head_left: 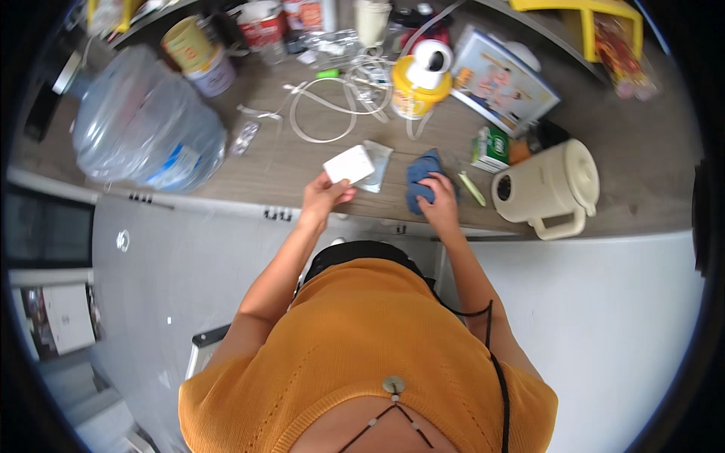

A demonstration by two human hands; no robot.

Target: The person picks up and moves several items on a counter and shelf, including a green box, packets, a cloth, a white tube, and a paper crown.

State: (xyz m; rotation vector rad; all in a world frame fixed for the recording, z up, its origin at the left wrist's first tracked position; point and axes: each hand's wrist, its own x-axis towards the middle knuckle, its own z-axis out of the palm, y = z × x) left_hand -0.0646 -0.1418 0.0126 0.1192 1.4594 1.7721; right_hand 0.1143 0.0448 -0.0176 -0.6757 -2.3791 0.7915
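Between the thumb and fingers of my left hand (323,201) is a flat white box-like piece (349,164), held just above the counter. Partly behind it lies a pale, flat packet (377,167) with a bluish tint. My right hand (440,198) is closed over a bunched blue cloth (423,175) that rests on the wooden counter (264,170). Just right of that hand lies a slim pale-green stick-like item (472,189). The underside of the white piece is hidden.
A large clear water jug (147,124) lies at the left. On the right stand a cream electric kettle (547,189), a green-and-white box (491,148) and a framed picture (504,81). White cables (321,113) loop behind, beside a yellow tub (415,89).
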